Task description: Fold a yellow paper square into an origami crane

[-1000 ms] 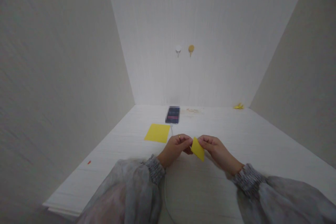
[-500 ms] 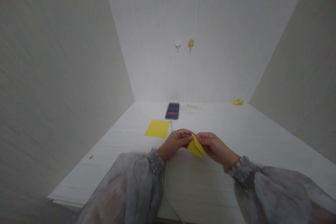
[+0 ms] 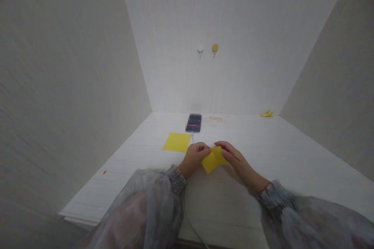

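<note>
A small folded piece of yellow paper (image 3: 212, 159) is held between both hands just above the white table (image 3: 292, 171). My left hand (image 3: 195, 158) pinches its left edge with the fingers curled. At the paper's top right side, my right hand (image 3: 235, 158) grips it with the fingers laid over it. Both wrists wear grey patterned cuffs with sheer grey sleeves.
A flat yellow paper square (image 3: 177, 142) lies on the table just beyond my left hand. A dark phone (image 3: 194, 123) with a white cable lies further back. A small yellow folded piece (image 3: 267, 114) rests in the far right corner. Two round hooks (image 3: 207, 49) are on the back wall.
The folded paper has turned from hanging point-down to lying flatter and wider between the hands. Both hands have shifted slightly toward the table.
</note>
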`<action>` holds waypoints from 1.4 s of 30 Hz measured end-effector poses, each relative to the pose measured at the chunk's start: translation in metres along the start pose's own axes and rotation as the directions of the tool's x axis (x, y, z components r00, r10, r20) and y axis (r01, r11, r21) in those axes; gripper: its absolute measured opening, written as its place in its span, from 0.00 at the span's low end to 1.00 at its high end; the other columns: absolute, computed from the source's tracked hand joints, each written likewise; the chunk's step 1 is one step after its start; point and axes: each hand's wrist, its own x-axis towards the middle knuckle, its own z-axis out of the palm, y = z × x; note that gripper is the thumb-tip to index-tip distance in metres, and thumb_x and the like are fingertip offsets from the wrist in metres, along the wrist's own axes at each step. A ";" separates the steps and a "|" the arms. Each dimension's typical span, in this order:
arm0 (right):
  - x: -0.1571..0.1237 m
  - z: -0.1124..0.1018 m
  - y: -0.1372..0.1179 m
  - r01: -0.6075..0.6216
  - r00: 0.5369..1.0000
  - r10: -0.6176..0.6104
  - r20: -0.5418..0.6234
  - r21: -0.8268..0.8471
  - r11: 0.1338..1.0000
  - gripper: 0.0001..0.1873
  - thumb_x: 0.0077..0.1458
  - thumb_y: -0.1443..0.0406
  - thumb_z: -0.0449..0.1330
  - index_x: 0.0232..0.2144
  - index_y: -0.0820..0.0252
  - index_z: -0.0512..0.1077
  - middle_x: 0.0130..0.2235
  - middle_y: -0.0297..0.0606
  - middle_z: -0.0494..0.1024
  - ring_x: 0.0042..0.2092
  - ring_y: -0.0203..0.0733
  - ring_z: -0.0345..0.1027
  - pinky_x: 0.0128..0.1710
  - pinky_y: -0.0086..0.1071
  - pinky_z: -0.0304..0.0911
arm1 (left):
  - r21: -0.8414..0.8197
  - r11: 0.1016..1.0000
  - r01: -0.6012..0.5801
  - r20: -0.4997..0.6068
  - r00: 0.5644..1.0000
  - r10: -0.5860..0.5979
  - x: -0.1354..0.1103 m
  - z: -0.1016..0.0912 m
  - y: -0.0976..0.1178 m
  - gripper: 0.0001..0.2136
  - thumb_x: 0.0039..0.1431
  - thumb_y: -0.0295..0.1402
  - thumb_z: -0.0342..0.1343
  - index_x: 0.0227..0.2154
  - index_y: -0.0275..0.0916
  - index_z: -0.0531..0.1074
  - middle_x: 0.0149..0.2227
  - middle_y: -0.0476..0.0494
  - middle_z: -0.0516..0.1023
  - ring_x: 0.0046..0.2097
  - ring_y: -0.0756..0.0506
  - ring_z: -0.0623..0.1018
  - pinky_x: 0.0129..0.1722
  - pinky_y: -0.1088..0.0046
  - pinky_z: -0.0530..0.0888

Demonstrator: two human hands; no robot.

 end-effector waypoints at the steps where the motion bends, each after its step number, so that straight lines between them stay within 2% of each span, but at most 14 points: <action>1: 0.000 0.001 -0.002 0.020 1.000 -0.020 -0.004 -0.079 0.997 0.18 0.47 0.57 0.53 0.40 0.58 0.62 0.38 0.38 0.68 0.37 0.39 0.63 0.35 0.31 0.59 | 0.044 0.999 -0.008 -0.012 1.000 0.009 0.000 0.000 0.000 0.07 0.43 0.34 0.52 0.21 0.34 0.67 0.19 0.51 0.67 0.22 0.54 0.65 0.22 0.79 0.60; 3: -0.001 0.002 -0.003 0.051 0.998 -0.057 -0.018 -0.238 0.970 0.20 0.44 0.58 0.56 0.41 0.59 0.62 0.39 0.40 0.68 0.37 0.40 0.63 0.36 0.32 0.59 | 0.119 0.993 -0.026 -0.022 0.999 0.029 0.001 -0.001 0.000 0.07 0.43 0.34 0.52 0.21 0.34 0.67 0.19 0.50 0.67 0.23 0.53 0.65 0.22 0.79 0.61; 5: -0.001 0.001 -0.004 0.065 0.996 -0.085 -0.040 -0.359 0.931 0.16 0.46 0.60 0.54 0.39 0.60 0.64 0.37 0.39 0.70 0.36 0.40 0.64 0.35 0.33 0.59 | 0.157 0.987 -0.039 -0.013 0.999 0.041 0.001 -0.001 0.000 0.08 0.43 0.34 0.52 0.21 0.34 0.68 0.20 0.50 0.68 0.23 0.53 0.66 0.22 0.79 0.61; 9: -0.001 -0.002 -0.002 0.064 0.996 -0.085 -0.034 -0.406 0.912 0.11 0.50 0.62 0.49 0.33 0.59 0.68 0.29 0.36 0.72 0.31 0.39 0.65 0.30 0.31 0.59 | 0.158 0.987 -0.019 0.018 1.000 0.016 0.001 -0.001 0.001 0.10 0.44 0.36 0.51 0.21 0.33 0.69 0.20 0.49 0.69 0.23 0.52 0.66 0.22 0.79 0.61; 16: 0.000 -0.004 0.003 -0.011 0.997 -0.006 -0.074 -0.230 0.973 0.10 0.47 0.61 0.52 0.27 0.59 0.71 0.26 0.36 0.73 0.29 0.39 0.64 0.28 0.29 0.58 | 0.106 0.994 0.002 0.054 0.999 -0.008 0.000 -0.001 0.000 0.11 0.43 0.37 0.52 0.22 0.32 0.70 0.20 0.48 0.69 0.23 0.52 0.66 0.23 0.78 0.61; 19: 0.001 -0.005 0.004 -0.076 0.994 0.066 -0.092 -0.118 0.990 0.08 0.45 0.61 0.55 0.23 0.60 0.70 0.23 0.35 0.72 0.26 0.38 0.63 0.25 0.29 0.57 | 0.060 0.998 0.031 0.070 0.997 -0.035 0.002 -0.002 -0.005 0.11 0.42 0.38 0.53 0.22 0.33 0.70 0.20 0.49 0.69 0.23 0.52 0.67 0.23 0.77 0.61; 23: 0.002 -0.005 0.006 -0.186 0.979 0.191 -0.077 0.068 0.980 0.07 0.42 0.62 0.57 0.20 0.61 0.68 0.21 0.34 0.70 0.24 0.36 0.62 0.24 0.29 0.57 | -0.036 0.995 0.089 0.121 0.989 -0.084 0.003 -0.002 -0.008 0.11 0.41 0.37 0.54 0.22 0.33 0.69 0.20 0.49 0.69 0.23 0.52 0.67 0.23 0.77 0.61; 26: 0.001 -0.006 0.008 -0.204 0.976 0.212 -0.055 0.126 0.971 0.07 0.41 0.62 0.58 0.19 0.61 0.68 0.21 0.33 0.71 0.24 0.36 0.62 0.23 0.29 0.57 | -0.053 0.993 0.103 0.149 0.984 -0.094 0.001 -0.002 -0.008 0.12 0.41 0.38 0.54 0.23 0.32 0.69 0.20 0.48 0.70 0.23 0.52 0.68 0.24 0.77 0.62; 32: -0.002 -0.008 0.016 -0.117 0.992 0.115 -0.049 -0.053 0.992 0.10 0.45 0.60 0.56 0.24 0.60 0.71 0.24 0.35 0.73 0.26 0.39 0.65 0.25 0.30 0.59 | 0.001 0.993 0.116 0.159 0.981 -0.114 0.000 -0.004 -0.011 0.12 0.42 0.39 0.53 0.23 0.32 0.69 0.20 0.48 0.69 0.22 0.51 0.68 0.22 0.77 0.61; 36: -0.005 -0.011 0.014 0.039 0.999 -0.030 0.041 -0.249 0.968 0.10 0.48 0.61 0.53 0.32 0.56 0.73 0.30 0.36 0.76 0.32 0.42 0.67 0.31 0.32 0.61 | 0.070 0.993 0.096 0.140 0.985 -0.105 0.001 -0.005 -0.012 0.11 0.42 0.38 0.52 0.21 0.33 0.69 0.19 0.49 0.69 0.23 0.52 0.67 0.21 0.78 0.60; 42: -0.006 -0.019 0.016 0.202 0.976 -0.167 0.139 -0.293 0.935 0.11 0.49 0.65 0.53 0.36 0.53 0.72 0.34 0.36 0.76 0.35 0.41 0.69 0.34 0.33 0.62 | 0.002 0.991 0.134 0.127 0.983 -0.133 -0.002 -0.004 -0.006 0.08 0.41 0.34 0.52 0.18 0.33 0.68 0.18 0.49 0.67 0.20 0.53 0.65 0.20 0.78 0.58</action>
